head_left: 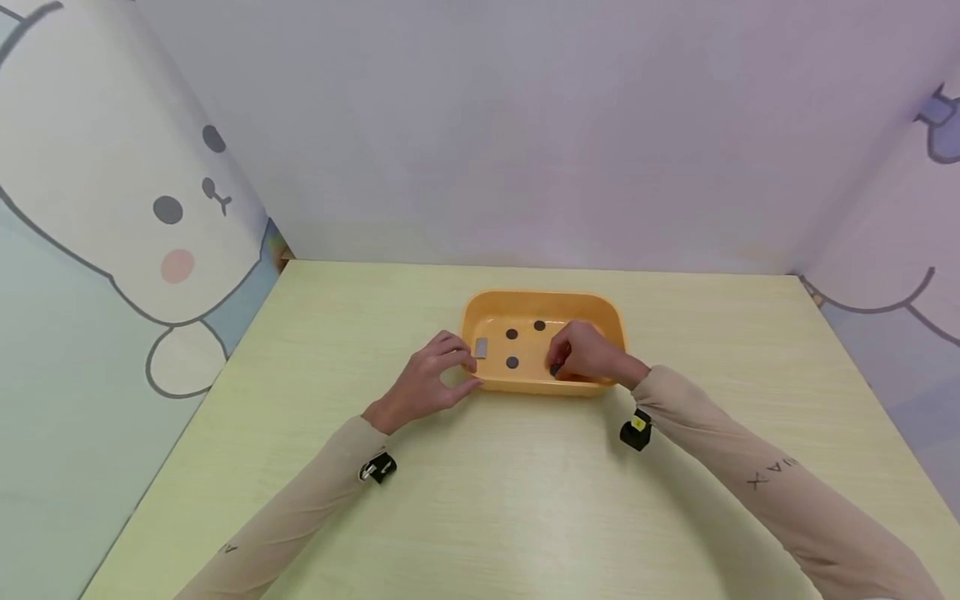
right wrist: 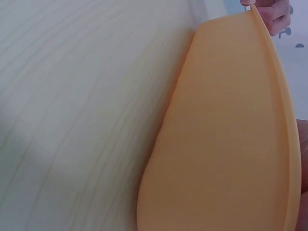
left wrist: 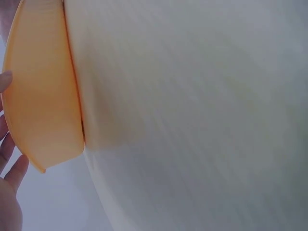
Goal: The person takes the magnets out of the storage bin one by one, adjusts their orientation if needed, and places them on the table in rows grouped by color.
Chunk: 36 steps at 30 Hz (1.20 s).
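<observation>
An orange plastic basin (head_left: 543,388) with rounded corners stands on the table. My left hand (head_left: 433,373) holds its near left corner, with the thumb at the front rim and the fingers along the left side. In the left wrist view those fingertips meet the rim of the basin (left wrist: 45,91). My right hand (head_left: 585,350) reaches down inside the basin at the right and pinches a small dark disc (head_left: 555,369) near the floor. Several similar dark round discs lie apart on the basin floor, one of them a near disc (head_left: 512,362). A grey rectangular piece (head_left: 481,348) lies at the left end.
The pale wooden table (head_left: 480,500) extends in front of and beside the basin. A plain wall (head_left: 510,150) rises behind it, and panels with cartoon animals flank both sides. Each sleeve carries a small black camera, such as the right one (head_left: 636,431).
</observation>
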Each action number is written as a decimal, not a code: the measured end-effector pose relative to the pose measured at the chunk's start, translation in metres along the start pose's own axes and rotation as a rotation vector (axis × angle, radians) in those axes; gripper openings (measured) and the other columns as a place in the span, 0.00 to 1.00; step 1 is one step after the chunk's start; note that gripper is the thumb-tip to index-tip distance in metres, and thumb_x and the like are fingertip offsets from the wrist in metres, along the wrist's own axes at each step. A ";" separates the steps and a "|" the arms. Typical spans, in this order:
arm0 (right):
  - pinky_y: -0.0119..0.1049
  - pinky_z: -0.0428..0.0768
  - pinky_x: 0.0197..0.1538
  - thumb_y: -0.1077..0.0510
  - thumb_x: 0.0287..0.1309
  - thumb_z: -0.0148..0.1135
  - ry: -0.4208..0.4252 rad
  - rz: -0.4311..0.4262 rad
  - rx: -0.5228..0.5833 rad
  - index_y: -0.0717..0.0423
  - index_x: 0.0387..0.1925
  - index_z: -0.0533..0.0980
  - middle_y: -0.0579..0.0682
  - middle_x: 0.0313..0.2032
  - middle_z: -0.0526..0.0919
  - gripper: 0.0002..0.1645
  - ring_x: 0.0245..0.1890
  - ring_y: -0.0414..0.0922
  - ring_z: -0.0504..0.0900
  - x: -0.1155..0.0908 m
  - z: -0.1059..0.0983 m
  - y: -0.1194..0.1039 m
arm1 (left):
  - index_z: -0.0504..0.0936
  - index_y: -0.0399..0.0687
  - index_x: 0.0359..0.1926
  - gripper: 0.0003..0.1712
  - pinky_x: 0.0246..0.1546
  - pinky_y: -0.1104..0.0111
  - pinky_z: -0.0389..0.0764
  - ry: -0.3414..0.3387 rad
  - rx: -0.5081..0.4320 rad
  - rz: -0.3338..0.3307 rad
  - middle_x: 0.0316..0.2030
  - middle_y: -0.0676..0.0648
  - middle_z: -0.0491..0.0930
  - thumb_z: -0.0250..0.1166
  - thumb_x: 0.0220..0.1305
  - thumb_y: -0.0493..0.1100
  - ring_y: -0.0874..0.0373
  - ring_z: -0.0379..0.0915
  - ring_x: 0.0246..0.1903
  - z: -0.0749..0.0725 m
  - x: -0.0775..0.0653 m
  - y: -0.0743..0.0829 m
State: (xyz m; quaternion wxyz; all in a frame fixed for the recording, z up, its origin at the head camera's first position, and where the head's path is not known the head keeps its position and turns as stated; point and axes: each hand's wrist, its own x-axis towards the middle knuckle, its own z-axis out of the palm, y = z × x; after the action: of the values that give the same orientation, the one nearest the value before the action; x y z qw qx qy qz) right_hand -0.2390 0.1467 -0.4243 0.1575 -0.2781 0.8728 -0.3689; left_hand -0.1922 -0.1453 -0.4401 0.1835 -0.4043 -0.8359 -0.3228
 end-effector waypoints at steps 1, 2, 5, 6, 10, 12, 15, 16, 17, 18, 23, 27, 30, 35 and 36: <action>0.35 0.80 0.32 0.75 0.39 0.71 -0.004 -0.005 -0.002 0.63 0.25 0.83 0.53 0.26 0.84 0.09 0.26 0.41 0.80 0.000 0.000 -0.001 | 0.80 0.47 0.29 0.10 0.44 0.66 0.74 0.000 0.001 0.000 0.35 0.52 0.77 0.74 0.50 0.43 0.58 0.68 0.42 0.000 0.000 0.000; 0.35 0.80 0.32 0.75 0.39 0.71 -0.007 -0.005 -0.002 0.63 0.26 0.83 0.53 0.26 0.84 0.09 0.26 0.41 0.80 0.000 0.000 -0.001 | 0.80 0.47 0.29 0.10 0.45 0.66 0.74 0.000 0.001 0.000 0.35 0.52 0.77 0.74 0.49 0.43 0.58 0.68 0.42 0.000 0.000 0.000; 0.36 0.80 0.33 0.74 0.40 0.71 -0.017 -0.008 0.000 0.63 0.26 0.83 0.54 0.27 0.84 0.08 0.27 0.42 0.81 0.000 -0.001 -0.002 | 0.81 0.47 0.29 0.10 0.45 0.66 0.74 -0.001 0.004 -0.001 0.35 0.52 0.77 0.74 0.49 0.43 0.58 0.68 0.42 0.000 0.000 0.000; 0.36 0.80 0.33 0.73 0.41 0.71 -0.017 -0.011 -0.002 0.63 0.26 0.83 0.54 0.27 0.84 0.08 0.27 0.42 0.82 0.000 -0.001 -0.003 | 0.81 0.46 0.29 0.11 0.44 0.66 0.74 0.002 0.006 0.000 0.35 0.52 0.77 0.75 0.49 0.43 0.57 0.68 0.42 0.000 0.000 0.000; 0.37 0.80 0.34 0.70 0.43 0.72 -0.008 -0.025 -0.025 0.63 0.27 0.83 0.53 0.28 0.84 0.06 0.28 0.43 0.81 0.000 -0.003 -0.004 | 0.81 0.46 0.29 0.11 0.43 0.64 0.75 0.015 0.013 0.010 0.35 0.51 0.77 0.75 0.48 0.43 0.57 0.69 0.42 -0.001 0.001 0.001; 0.36 0.80 0.35 0.69 0.43 0.72 -0.001 -0.028 -0.034 0.62 0.27 0.84 0.52 0.27 0.84 0.06 0.27 0.43 0.81 0.000 -0.003 -0.004 | 0.81 0.46 0.28 0.11 0.43 0.64 0.75 0.017 0.014 0.009 0.35 0.51 0.77 0.76 0.47 0.43 0.57 0.69 0.41 -0.002 0.002 0.001; 0.36 0.79 0.34 0.67 0.43 0.73 0.005 -0.020 -0.032 0.61 0.27 0.84 0.51 0.27 0.84 0.05 0.27 0.42 0.81 0.000 -0.003 -0.003 | 0.80 0.47 0.29 0.11 0.43 0.65 0.75 0.012 0.018 0.002 0.35 0.52 0.77 0.75 0.48 0.43 0.57 0.69 0.42 -0.002 0.002 0.001; 0.36 0.79 0.34 0.67 0.43 0.74 0.005 -0.017 -0.028 0.61 0.27 0.84 0.50 0.27 0.84 0.05 0.27 0.42 0.81 0.000 -0.003 -0.002 | 0.80 0.47 0.29 0.11 0.44 0.65 0.74 0.007 0.017 -0.004 0.35 0.52 0.77 0.75 0.48 0.43 0.58 0.69 0.42 -0.002 0.001 0.001; 0.35 0.79 0.34 0.67 0.43 0.74 0.006 -0.007 -0.021 0.60 0.26 0.84 0.50 0.27 0.84 0.05 0.27 0.41 0.81 0.000 -0.003 -0.001 | 0.80 0.48 0.29 0.11 0.44 0.65 0.74 0.005 0.018 -0.006 0.35 0.52 0.77 0.75 0.48 0.43 0.58 0.68 0.42 -0.002 0.001 0.001; 0.35 0.79 0.34 0.66 0.43 0.74 0.008 0.004 -0.012 0.60 0.26 0.84 0.50 0.27 0.84 0.05 0.27 0.41 0.81 0.000 -0.003 -0.001 | 0.80 0.48 0.29 0.11 0.44 0.65 0.74 0.004 0.018 -0.005 0.35 0.52 0.77 0.75 0.49 0.43 0.58 0.69 0.42 -0.002 0.001 0.001; 0.35 0.78 0.33 0.67 0.42 0.74 0.020 0.041 0.056 0.62 0.26 0.84 0.52 0.27 0.84 0.06 0.26 0.43 0.80 0.000 -0.003 0.001 | 0.80 0.47 0.29 0.11 0.44 0.65 0.75 0.004 0.011 0.001 0.35 0.52 0.77 0.75 0.48 0.43 0.57 0.69 0.42 -0.001 0.001 0.000; 0.34 0.78 0.34 0.68 0.42 0.74 0.042 0.079 0.128 0.65 0.28 0.83 0.55 0.29 0.83 0.07 0.28 0.45 0.80 -0.002 -0.005 0.002 | 0.80 0.47 0.29 0.11 0.44 0.65 0.75 0.010 0.012 0.011 0.35 0.52 0.77 0.76 0.48 0.42 0.57 0.69 0.42 0.000 0.001 -0.001; 0.34 0.78 0.35 0.68 0.43 0.74 0.054 0.125 0.166 0.66 0.30 0.83 0.55 0.30 0.83 0.09 0.29 0.45 0.80 -0.003 -0.007 0.001 | 0.80 0.47 0.29 0.11 0.44 0.65 0.74 0.009 0.012 0.013 0.35 0.52 0.77 0.75 0.49 0.43 0.57 0.69 0.42 0.001 0.000 -0.001; 0.35 0.79 0.35 0.66 0.45 0.73 0.067 0.215 0.223 0.64 0.33 0.83 0.54 0.32 0.83 0.10 0.31 0.46 0.80 -0.004 -0.013 0.001 | 0.80 0.47 0.30 0.10 0.45 0.66 0.74 -0.007 0.007 0.000 0.35 0.52 0.76 0.74 0.51 0.44 0.58 0.68 0.42 0.000 0.000 -0.001; 0.36 0.79 0.35 0.66 0.46 0.73 0.068 0.227 0.230 0.64 0.34 0.83 0.54 0.32 0.83 0.10 0.32 0.46 0.79 -0.005 -0.014 0.001 | 0.80 0.47 0.30 0.10 0.45 0.66 0.74 -0.010 0.006 -0.003 0.36 0.52 0.76 0.73 0.51 0.44 0.58 0.68 0.43 0.000 0.000 -0.001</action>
State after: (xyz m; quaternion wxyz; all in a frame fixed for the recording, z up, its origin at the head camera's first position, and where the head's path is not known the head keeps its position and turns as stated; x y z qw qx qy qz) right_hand -0.2420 0.1575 -0.4151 0.1992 -0.1450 0.8555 -0.4554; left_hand -0.1929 -0.1458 -0.4408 0.1802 -0.4042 -0.8383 -0.3183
